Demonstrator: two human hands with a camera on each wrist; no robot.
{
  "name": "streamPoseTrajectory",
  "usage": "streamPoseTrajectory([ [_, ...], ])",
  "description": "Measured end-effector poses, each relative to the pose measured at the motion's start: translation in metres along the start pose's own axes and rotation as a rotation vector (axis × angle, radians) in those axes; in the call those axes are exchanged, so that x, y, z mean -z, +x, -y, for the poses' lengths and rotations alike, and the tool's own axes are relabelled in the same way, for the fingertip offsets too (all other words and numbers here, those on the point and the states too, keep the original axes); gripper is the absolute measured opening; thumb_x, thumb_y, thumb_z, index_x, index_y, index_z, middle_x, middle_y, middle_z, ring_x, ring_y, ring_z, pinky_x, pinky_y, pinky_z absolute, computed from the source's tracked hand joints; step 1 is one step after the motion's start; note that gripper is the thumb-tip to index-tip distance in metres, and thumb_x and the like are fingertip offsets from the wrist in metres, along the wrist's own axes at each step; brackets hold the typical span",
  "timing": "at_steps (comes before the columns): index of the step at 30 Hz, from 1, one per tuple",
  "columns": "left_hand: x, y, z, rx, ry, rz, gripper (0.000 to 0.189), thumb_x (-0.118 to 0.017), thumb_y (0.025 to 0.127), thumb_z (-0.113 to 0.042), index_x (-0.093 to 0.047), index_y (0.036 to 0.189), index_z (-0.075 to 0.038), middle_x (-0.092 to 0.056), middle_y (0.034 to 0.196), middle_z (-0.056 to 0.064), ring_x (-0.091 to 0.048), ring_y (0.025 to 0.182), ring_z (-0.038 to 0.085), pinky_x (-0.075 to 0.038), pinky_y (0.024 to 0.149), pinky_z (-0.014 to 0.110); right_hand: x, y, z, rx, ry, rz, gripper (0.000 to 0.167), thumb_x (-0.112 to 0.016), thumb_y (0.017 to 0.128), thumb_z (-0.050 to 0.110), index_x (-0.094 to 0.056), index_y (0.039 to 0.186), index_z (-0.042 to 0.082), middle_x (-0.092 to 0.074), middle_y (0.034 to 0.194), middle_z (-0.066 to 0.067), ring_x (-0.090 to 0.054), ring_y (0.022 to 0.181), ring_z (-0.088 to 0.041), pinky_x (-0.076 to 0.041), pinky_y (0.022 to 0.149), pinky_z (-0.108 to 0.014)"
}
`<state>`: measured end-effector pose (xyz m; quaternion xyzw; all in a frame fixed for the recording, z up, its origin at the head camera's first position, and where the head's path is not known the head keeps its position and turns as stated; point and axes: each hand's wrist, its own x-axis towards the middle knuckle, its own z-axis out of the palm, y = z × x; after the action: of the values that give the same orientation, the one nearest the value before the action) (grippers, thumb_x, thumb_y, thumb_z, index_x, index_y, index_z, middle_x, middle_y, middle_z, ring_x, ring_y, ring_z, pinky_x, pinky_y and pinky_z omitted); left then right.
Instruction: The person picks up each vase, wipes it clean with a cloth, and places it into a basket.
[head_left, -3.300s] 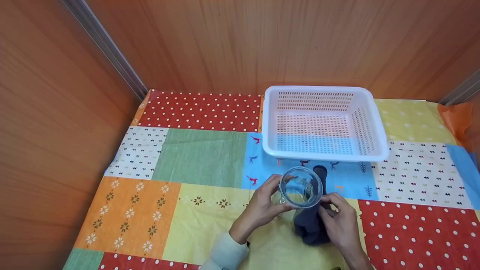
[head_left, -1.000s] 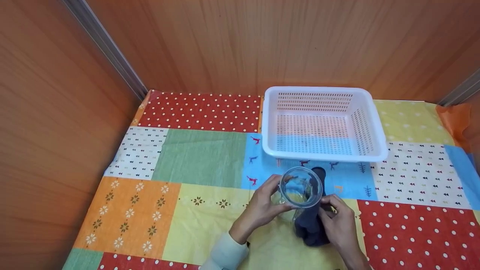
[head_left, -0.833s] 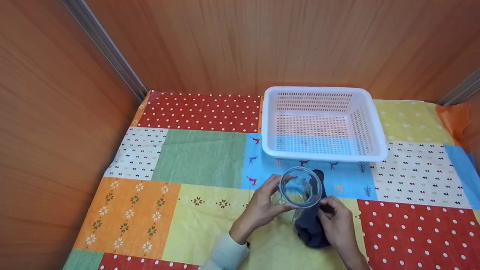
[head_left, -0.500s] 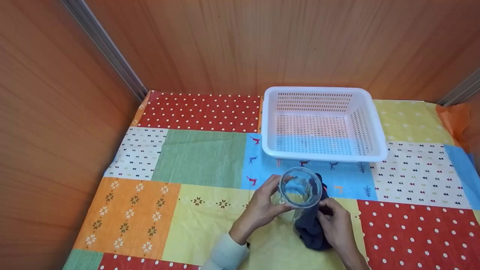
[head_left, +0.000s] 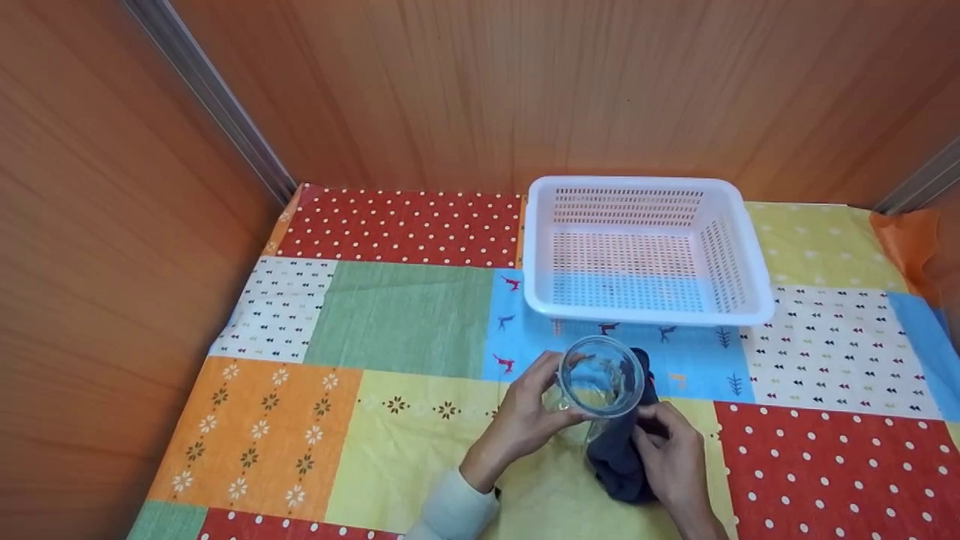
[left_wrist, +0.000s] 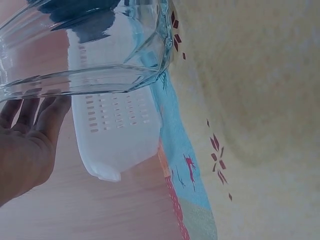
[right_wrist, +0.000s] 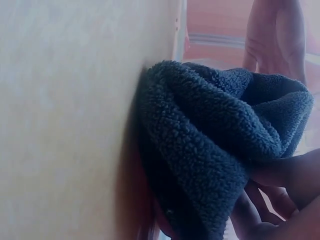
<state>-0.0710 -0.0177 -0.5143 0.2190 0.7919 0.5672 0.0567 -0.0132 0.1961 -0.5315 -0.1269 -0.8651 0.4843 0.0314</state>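
1. Head view: the left hand point(head_left: 521, 412) has its grip curled round the glass jar point(head_left: 602, 377) near its rim. The right hand point(head_left: 675, 457) has its grip pinched on a dark cloth point(head_left: 621, 456), which lies along the jar's right side. Just beyond them, a white basket point(head_left: 649, 313) sits on the counter's patchwork cover point(head_left: 412, 319).
2. Left wrist view: the jar crosses the top, with dark cloth visible through the glass; left-hand fingers reach its lower edge.
3. Right wrist view: the cloth looks fluffy and bunched, right-hand fingers holding one side.
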Motion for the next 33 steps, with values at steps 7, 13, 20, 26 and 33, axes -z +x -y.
streamPoseTrajectory([
  [7, -0.006, -0.003, -0.001, -0.034, 0.049, -0.063, 0.066, -0.091, 0.084, -0.018, -0.061, 0.143, -0.014, -0.064, 0.131, 0.0, -0.064, 0.124, 0.026, -0.055, 0.108, 0.036, -0.002, -0.01, 0.008, 0.042, 0.022, -0.092, 0.02, -0.073, 0.088, -0.017, -0.075, 0.102, -0.003, -0.072, 0.107, -0.017, -0.072, 0.107, -0.033, -0.064, 0.084, -0.035],
  [13, -0.015, -0.007, -0.006, -0.045, 0.107, -0.161, 0.064, -0.094, 0.08, -0.02, -0.064, 0.136, -0.016, -0.065, 0.125, -0.003, -0.066, 0.119, 0.02, -0.058, 0.101, 0.036, -0.006, -0.021, 0.015, 0.163, 0.025, -0.206, 0.024, -0.075, 0.082, -0.022, -0.076, 0.097, -0.002, -0.072, 0.097, -0.012, -0.072, 0.097, -0.012, -0.058, 0.079, -0.014],
  [20, -0.028, -0.011, -0.01, -0.061, 0.249, -0.305, 0.059, -0.095, 0.078, -0.028, -0.066, 0.128, -0.016, -0.067, 0.118, -0.003, -0.065, 0.106, 0.011, -0.059, 0.088, 0.032, -0.012, -0.027, 0.018, 0.216, 0.017, -0.258, 0.023, -0.078, 0.082, -0.02, -0.077, 0.097, -0.003, -0.072, 0.096, -0.011, -0.069, 0.097, -0.004, -0.051, 0.08, -0.004],
  [26, -0.037, -0.013, -0.01, -0.076, 0.313, -0.417, 0.062, -0.093, 0.077, -0.039, -0.065, 0.125, -0.013, -0.067, 0.112, 0.0, -0.065, 0.1, 0.016, -0.059, 0.08, 0.033, -0.017, -0.031, 0.023, 0.224, -0.018, -0.305, 0.025, -0.078, 0.08, -0.022, -0.076, 0.096, -0.003, -0.071, 0.095, -0.011, -0.073, 0.098, -0.026, -0.05, 0.081, -0.004],
  [33, -0.048, -0.013, -0.009, -0.065, 0.361, -0.514, 0.062, -0.093, 0.074, -0.043, -0.063, 0.117, -0.011, -0.062, 0.104, 0.003, -0.061, 0.094, 0.021, -0.058, 0.074, 0.032, -0.024, -0.033, 0.024, 0.272, -0.026, -0.326, 0.023, -0.078, 0.08, -0.021, -0.076, 0.093, -0.003, -0.07, 0.093, -0.011, -0.073, 0.093, -0.019, -0.048, 0.082, -0.002],
])
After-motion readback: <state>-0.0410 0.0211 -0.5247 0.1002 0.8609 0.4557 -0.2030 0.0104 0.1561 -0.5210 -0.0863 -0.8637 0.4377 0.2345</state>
